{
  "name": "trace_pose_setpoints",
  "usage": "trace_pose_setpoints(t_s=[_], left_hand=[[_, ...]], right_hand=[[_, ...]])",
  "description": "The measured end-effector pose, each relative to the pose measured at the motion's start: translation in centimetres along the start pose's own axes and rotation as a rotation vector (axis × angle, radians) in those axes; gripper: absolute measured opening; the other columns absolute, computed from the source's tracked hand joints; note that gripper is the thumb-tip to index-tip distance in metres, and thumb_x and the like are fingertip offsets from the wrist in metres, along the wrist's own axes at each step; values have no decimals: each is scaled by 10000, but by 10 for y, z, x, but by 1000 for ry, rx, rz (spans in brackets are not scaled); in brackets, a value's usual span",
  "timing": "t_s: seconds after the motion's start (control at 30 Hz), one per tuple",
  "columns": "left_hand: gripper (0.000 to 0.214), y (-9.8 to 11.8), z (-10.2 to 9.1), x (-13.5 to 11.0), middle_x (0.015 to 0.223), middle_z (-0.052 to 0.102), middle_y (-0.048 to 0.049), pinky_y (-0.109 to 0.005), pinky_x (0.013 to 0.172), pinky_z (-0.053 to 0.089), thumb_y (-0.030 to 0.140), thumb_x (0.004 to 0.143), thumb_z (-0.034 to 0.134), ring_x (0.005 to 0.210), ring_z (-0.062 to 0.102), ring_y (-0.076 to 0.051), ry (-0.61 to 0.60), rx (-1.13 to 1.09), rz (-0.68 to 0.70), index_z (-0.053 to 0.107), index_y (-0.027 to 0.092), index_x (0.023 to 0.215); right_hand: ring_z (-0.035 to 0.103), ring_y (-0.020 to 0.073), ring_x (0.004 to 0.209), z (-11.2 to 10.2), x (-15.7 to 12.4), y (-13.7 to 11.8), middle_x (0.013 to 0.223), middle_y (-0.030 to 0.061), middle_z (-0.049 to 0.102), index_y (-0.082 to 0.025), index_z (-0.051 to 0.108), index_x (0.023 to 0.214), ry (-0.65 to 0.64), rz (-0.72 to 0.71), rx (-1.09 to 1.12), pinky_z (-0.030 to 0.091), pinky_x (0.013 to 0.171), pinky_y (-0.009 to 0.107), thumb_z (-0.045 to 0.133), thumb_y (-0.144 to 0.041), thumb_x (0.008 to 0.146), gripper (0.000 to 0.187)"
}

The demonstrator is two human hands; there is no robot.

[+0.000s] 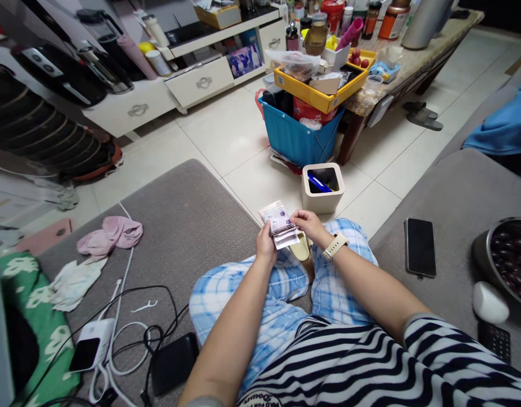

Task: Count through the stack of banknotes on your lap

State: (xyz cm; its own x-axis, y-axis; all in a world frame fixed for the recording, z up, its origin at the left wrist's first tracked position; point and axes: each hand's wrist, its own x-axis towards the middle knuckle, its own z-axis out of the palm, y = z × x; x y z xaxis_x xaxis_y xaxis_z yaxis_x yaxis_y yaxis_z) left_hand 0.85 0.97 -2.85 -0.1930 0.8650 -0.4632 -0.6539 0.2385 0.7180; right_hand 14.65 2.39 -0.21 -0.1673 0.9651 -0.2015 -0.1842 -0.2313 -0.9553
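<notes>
- Viewing remotely, I see the left hand (265,244) gripping banknotes (278,218) from seven o'clock.
- Right hand (310,225) pinches their edge at three o'clock, forearm (370,281) angled inward.

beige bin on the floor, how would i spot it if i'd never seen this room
On the tiled floor stands a large blue basket with a yellow tray on top. The beige bin sits on its near side, just beyond the person's right hand. Unlike the basket, it is small and pale, its rounded-square opening showing a blue object.
</notes>
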Motion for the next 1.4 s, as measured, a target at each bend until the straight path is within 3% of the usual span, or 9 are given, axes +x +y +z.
trace_pose_setpoints(t_s=[1.2, 1.4], left_hand=[[307, 0, 0, 0, 837, 733, -106, -400, 879, 489, 360, 644, 743, 933, 684, -286, -17, 48, 43, 691, 112, 817], [310, 2, -1, -2, 824, 728, -104, -404, 848, 499, 334, 623, 767, 853, 696, -277, -1, 68, 18, 675, 110, 817]], right_hand=[[382, 98, 531, 0, -2, -4, 570, -37, 480, -184, 561, 628, -5, 10, 14, 306, 524, 251, 700, -462, 645, 311], [418, 103, 531, -2, -1, -2, 615, -2, 573, -177, 589, 667, -37, -12, 23, 312, 529, 253, 648, -509, 709, 340]])
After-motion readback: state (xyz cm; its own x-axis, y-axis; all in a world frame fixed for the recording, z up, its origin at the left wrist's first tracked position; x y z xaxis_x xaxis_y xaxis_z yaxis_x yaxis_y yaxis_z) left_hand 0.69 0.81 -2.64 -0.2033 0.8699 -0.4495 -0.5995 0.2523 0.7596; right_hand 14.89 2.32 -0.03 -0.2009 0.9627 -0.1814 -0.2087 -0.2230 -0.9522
